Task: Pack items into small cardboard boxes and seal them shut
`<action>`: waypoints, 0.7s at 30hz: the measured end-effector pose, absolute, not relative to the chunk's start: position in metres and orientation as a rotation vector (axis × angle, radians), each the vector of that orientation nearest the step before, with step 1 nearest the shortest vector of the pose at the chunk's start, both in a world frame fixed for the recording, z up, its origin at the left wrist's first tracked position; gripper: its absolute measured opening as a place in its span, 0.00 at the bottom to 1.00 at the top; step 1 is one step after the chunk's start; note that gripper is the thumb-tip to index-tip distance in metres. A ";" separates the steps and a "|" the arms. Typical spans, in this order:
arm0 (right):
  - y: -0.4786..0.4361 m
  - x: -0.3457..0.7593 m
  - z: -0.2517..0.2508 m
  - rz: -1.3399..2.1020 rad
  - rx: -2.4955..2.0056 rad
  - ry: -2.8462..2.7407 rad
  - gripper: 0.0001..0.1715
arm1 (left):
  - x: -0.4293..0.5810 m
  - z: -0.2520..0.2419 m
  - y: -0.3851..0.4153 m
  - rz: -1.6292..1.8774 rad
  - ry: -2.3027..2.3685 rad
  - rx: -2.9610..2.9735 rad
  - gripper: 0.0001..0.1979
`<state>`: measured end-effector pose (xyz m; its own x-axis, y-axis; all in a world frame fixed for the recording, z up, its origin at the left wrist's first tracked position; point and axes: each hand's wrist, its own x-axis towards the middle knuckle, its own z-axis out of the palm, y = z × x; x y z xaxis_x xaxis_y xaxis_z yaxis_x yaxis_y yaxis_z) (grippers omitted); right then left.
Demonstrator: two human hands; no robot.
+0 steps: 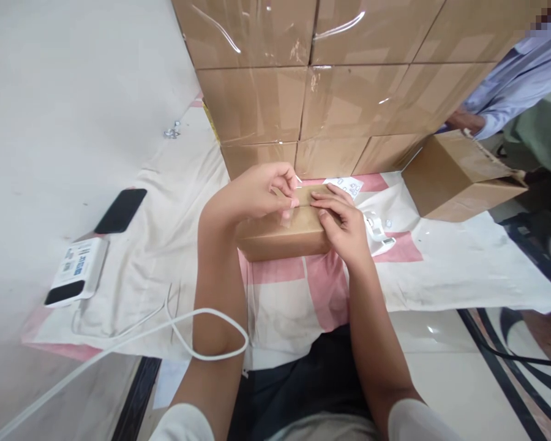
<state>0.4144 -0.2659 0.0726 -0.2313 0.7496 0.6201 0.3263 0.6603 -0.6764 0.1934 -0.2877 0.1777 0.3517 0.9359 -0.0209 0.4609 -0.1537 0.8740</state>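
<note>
A small closed cardboard box [284,244] lies on the cloth in front of me. Over its top, toward the left, my left hand [269,191] pinches a strip of clear tape [286,219] between thumb and fingers. The tape's loose end hangs down near the top seam. My right hand [342,219] rests on the right part of the box top with its fingers stretched out. Just beyond that hand sits a white tape dispenser [380,234], partly hidden. A printed white paper [354,185] shows behind the box.
Stacked, taped cartons [349,101] rise behind the box. An open carton [459,177] stands at right, near another person's sleeve [528,86]. At left lie a black phone [121,211] and a white device [78,269]. A white cable [211,355] loops across my left forearm.
</note>
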 end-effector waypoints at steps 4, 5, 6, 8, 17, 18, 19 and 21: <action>-0.266 0.415 0.071 0.517 -0.849 -1.803 0.12 | 0.197 0.175 -0.287 0.667 1.242 1.745 0.19; -0.266 0.415 0.071 0.521 -0.846 -1.798 0.11 | 0.197 0.174 -0.286 0.661 1.258 1.749 0.20; -0.267 0.414 0.071 0.525 -0.844 -1.793 0.11 | 0.198 0.173 -0.286 0.658 1.271 1.757 0.20; -0.268 0.414 0.071 0.533 -0.845 -1.784 0.10 | 0.199 0.171 -0.284 0.661 1.277 1.781 0.21; -0.269 0.413 0.069 0.541 -0.846 -1.766 0.08 | 0.200 0.167 -0.280 0.756 1.203 1.816 0.24; -0.269 0.413 0.069 0.543 -0.844 -1.765 0.08 | 0.200 0.168 -0.280 0.765 1.206 1.811 0.24; -0.269 0.413 0.069 0.544 -0.841 -1.763 0.08 | 0.200 0.168 -0.280 0.772 1.212 1.808 0.24; -0.269 0.413 0.069 0.544 -0.837 -1.760 0.08 | 0.200 0.167 -0.281 0.771 1.227 1.801 0.24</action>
<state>0.4132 -0.2688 0.0685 -0.1917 0.7591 0.6221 0.2759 0.6500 -0.7081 0.2003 -0.2807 0.1674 0.3416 0.9388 0.0437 0.4463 -0.2029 0.8716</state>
